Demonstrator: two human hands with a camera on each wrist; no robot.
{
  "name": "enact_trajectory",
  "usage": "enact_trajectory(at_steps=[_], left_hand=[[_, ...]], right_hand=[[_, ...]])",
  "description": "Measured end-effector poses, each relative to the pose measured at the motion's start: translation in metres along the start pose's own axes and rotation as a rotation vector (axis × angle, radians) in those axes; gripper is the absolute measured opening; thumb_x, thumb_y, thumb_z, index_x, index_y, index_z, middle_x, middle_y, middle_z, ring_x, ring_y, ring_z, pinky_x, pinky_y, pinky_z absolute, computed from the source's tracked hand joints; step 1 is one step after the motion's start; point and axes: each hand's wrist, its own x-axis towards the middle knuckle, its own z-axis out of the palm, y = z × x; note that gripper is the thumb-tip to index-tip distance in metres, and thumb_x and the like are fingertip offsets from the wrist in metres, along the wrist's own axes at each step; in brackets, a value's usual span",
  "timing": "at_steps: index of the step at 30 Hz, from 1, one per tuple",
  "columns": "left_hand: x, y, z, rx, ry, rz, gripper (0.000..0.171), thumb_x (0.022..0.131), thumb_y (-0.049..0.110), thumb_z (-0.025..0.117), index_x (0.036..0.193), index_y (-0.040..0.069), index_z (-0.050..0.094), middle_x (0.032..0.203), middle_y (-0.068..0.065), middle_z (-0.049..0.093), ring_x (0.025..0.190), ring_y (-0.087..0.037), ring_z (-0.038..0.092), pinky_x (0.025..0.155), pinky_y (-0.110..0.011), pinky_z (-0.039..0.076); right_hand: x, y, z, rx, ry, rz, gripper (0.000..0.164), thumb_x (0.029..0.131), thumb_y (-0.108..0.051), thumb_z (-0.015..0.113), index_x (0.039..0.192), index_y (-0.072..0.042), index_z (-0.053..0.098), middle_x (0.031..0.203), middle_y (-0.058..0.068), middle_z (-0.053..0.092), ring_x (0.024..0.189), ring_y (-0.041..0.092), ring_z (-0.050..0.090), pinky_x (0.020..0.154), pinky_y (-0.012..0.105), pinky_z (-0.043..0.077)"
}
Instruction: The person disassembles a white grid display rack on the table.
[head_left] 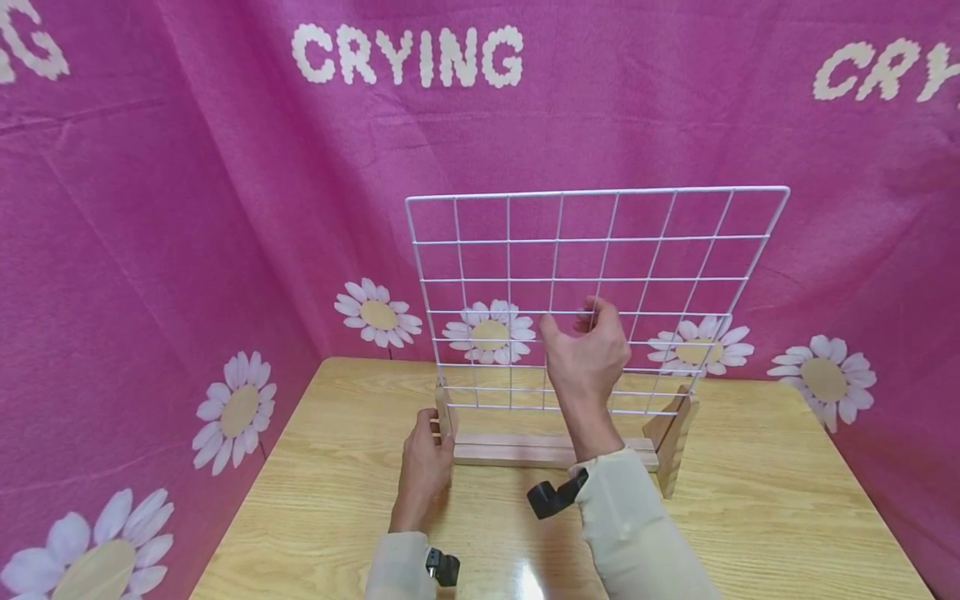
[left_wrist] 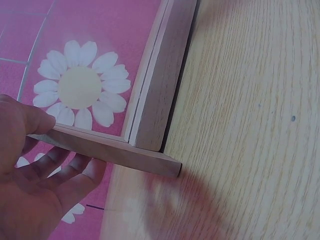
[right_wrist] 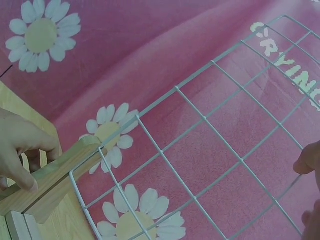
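Observation:
A white wire grid panel (head_left: 585,192) stands leaning back, its lower corners at the two side pieces of a wooden stand (head_left: 555,452). My left hand (head_left: 423,462) grips the stand's left side piece (left_wrist: 110,150), thumb on one face and fingers on the other. In the head view, my right hand (head_left: 588,358) is in front of the grid's middle, with its thumb and curled fingers on a horizontal wire. The right wrist view shows the right thumb (right_wrist: 307,159) against a wire at the edge. A crossbar (left_wrist: 162,80) joins the side pieces; the right side piece (head_left: 677,442) is untouched.
The stand rests on a wood-grain table (head_left: 757,500). Behind and beside it hangs a pink cloth (head_left: 225,167) with white daisies and lettering, close to the table's back edge. Black wrist cameras (head_left: 555,497) sit at both cuffs.

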Motion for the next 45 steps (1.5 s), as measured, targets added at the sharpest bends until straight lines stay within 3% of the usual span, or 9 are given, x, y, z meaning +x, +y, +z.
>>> enact_trajectory(at_steps=[18, 29, 45], left_hand=[[0.0, 0.002, -0.001, -0.011, -0.024, -0.048, 0.036, 0.095, 0.001, 0.063, 0.128, 0.0, 0.05, 0.113, -0.017, 0.062, 0.097, -0.031, 0.066, 0.083, -0.045, 0.056], [0.001, -0.003, -0.001, 0.008, -0.007, 0.005, 0.034, 0.093, 0.0, 0.064, 0.125, -0.001, 0.051, 0.109, -0.018, 0.064, 0.095, -0.031, 0.066, 0.082, -0.046, 0.056], [0.002, -0.002, -0.004, -0.024, -0.042, -0.003, 0.033, 0.094, 0.004, 0.064, 0.125, 0.0, 0.052, 0.109, -0.017, 0.064, 0.094, -0.031, 0.066, 0.082, -0.045, 0.056]], right_hand=[[0.004, -0.01, -0.001, -0.002, -0.015, -0.035, 0.046, 0.07, -0.015, 0.084, 0.108, 0.004, 0.066, 0.089, 0.014, 0.066, 0.081, 0.028, 0.064, 0.072, 0.044, 0.048], [0.007, -0.017, -0.001, 0.009, -0.009, -0.053, 0.045, 0.071, -0.014, 0.083, 0.108, 0.005, 0.066, 0.09, 0.015, 0.068, 0.08, 0.028, 0.064, 0.072, 0.042, 0.05], [0.018, -0.03, -0.008, 0.072, 0.019, -0.117, 0.044, 0.072, -0.011, 0.083, 0.108, 0.007, 0.066, 0.09, 0.015, 0.067, 0.08, 0.026, 0.066, 0.074, 0.039, 0.054]])
